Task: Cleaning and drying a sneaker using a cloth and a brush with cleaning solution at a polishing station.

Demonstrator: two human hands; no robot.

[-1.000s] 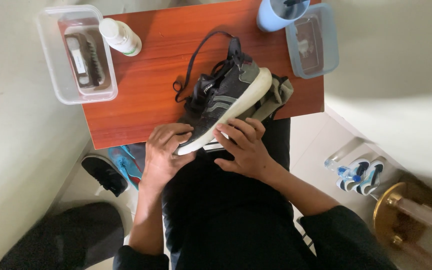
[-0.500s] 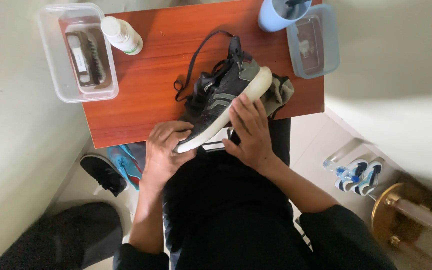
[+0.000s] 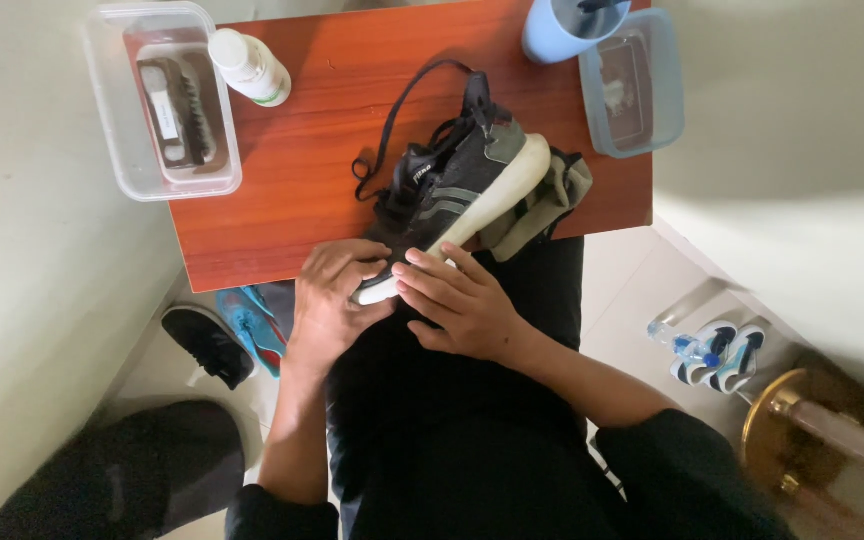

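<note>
A black knit sneaker (image 3: 449, 180) with a white sole lies on its side on the red-brown wooden table (image 3: 302, 170), its loose black lace trailing toward the back. My left hand (image 3: 330, 300) grips the toe end at the table's near edge. My right hand (image 3: 452, 305) lies flat with fingers spread over the white sole near the toe, touching my left hand's fingertips. A grey-green cloth (image 3: 542, 200) is bunched under the heel.
A clear plastic box (image 3: 117, 120) holding a brush (image 3: 177, 110) sits at the table's left end, a white bottle (image 3: 249, 66) beside it. A light blue cup (image 3: 557, 30) and a lidded blue-tinted container (image 3: 637, 85) stand back right. Shoes (image 3: 217, 340) lie on the floor.
My right hand slid along the white sole from the middle toward the toe, now meeting my left hand. The left hand kept its grip on the toe.
</note>
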